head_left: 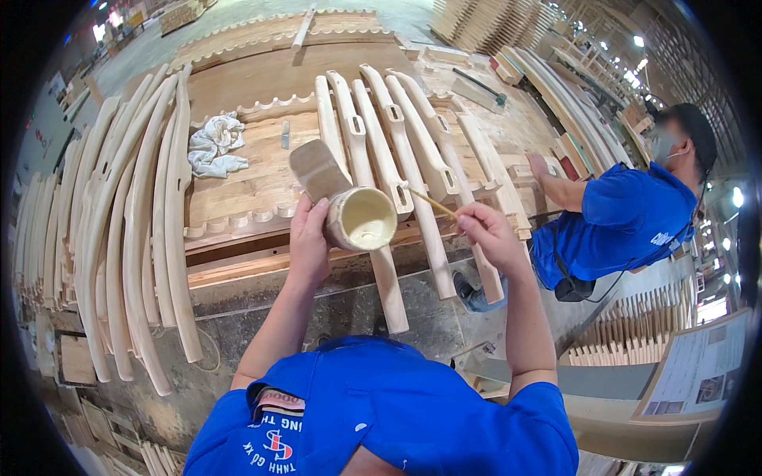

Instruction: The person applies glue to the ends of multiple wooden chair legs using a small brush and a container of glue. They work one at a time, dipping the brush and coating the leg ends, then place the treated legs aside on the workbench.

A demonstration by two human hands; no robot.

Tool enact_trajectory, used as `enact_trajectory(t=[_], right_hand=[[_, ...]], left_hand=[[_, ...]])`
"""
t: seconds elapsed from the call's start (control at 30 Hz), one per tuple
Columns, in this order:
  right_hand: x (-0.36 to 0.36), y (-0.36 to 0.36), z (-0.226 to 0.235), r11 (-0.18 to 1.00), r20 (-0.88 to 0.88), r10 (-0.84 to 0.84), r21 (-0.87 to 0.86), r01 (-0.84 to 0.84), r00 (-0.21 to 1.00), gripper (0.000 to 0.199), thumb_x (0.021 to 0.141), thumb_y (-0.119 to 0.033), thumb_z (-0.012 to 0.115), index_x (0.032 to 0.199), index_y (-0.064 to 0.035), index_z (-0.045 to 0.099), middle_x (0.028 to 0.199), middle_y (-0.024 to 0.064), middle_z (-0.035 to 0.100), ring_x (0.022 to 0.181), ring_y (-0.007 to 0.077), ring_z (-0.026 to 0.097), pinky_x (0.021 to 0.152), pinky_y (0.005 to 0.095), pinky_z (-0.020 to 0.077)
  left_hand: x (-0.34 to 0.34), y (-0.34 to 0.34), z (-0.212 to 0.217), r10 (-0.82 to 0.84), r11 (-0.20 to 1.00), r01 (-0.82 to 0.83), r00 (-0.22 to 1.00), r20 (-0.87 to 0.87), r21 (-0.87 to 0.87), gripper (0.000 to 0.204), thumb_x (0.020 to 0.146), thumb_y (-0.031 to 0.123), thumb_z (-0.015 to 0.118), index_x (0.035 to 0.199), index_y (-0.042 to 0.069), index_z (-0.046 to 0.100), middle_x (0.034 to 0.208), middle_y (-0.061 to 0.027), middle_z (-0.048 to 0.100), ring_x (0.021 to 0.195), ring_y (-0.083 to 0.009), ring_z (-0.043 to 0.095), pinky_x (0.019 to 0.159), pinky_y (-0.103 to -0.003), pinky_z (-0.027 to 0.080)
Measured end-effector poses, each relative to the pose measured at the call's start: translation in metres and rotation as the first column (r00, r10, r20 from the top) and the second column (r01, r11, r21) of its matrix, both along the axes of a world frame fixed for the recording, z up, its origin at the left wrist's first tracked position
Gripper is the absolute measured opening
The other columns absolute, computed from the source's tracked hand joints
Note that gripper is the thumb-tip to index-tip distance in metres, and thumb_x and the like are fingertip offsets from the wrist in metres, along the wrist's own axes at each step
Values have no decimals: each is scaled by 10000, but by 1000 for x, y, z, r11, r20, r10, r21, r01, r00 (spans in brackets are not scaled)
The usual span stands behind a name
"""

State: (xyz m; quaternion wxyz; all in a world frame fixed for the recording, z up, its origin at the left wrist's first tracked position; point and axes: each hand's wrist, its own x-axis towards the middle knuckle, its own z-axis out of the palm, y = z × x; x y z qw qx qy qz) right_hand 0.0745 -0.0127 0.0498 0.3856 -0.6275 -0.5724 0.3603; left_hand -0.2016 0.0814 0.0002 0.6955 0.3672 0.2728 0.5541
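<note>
My left hand (308, 238) is closed round a cup (340, 222) of pale cream liquid, probably glue, tilted so its inside shows. A flat brownish piece (317, 168) sticks up from the cup's far side; whether it is joined to it I cannot tell. Between the fingertips of my right hand (494, 234) is a thin stick (432, 201). Its whitish tip is at the near end of a curved wooden leg (379, 147); whether it touches the wood is unclear. Several such legs, some with oval slots, lie side by side across the bench.
Many curved wooden parts (135, 214) are stacked along the left. A white rag (217, 147) lies on the wooden bench boards (262, 174). A co-worker in a blue shirt (627, 210) stands at the right, with one hand on the bench. A clamp-like tool (480, 89) lies farther back.
</note>
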Motion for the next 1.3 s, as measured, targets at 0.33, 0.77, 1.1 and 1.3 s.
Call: enact_trajectory(t=[0.33, 0.77, 1.1, 1.3], right_hand=[[3, 32, -27, 952, 581, -239, 296, 71, 778, 182, 885, -192, 578, 900, -27, 653, 774, 122, 633, 695, 248, 612, 633, 340, 461], [19, 35, -31, 961, 517, -148, 277, -1, 843, 157, 844, -239, 601, 847, -97, 668, 780, 77, 635, 765, 266, 633, 652, 370, 489], [35, 33, -33, 966, 462, -66, 250, -59, 884, 118, 818, -178, 653, 862, -69, 667, 796, 68, 626, 736, 210, 623, 641, 310, 484], [44, 29, -36, 942, 501, -118, 330, -64, 857, 116, 813, -152, 671, 866, -48, 665, 794, 63, 610, 751, 177, 593, 619, 286, 483]], left_hand=[[-32, 4, -9, 153, 986, -147, 985, 85, -81, 374, 968, 127, 385, 1311, -22, 400, 1213, -149, 555, 1106, -218, 571, 947, -350, 478], [-51, 1, -20, 204, 978, -199, 975, 91, -64, 337, 976, 142, 365, 1266, 4, 465, 1184, -124, 575, 1078, -212, 594, 900, -339, 508], [-51, 0, -24, 227, 974, -226, 974, 19, -26, 333, 982, 154, 357, 1268, 20, 463, 1177, -120, 581, 1072, -212, 602, 887, -339, 519], [-54, 2, -24, 229, 973, -227, 973, 26, -47, 348, 984, 158, 350, 1288, 22, 448, 1191, -123, 577, 1087, -219, 595, 900, -349, 516]])
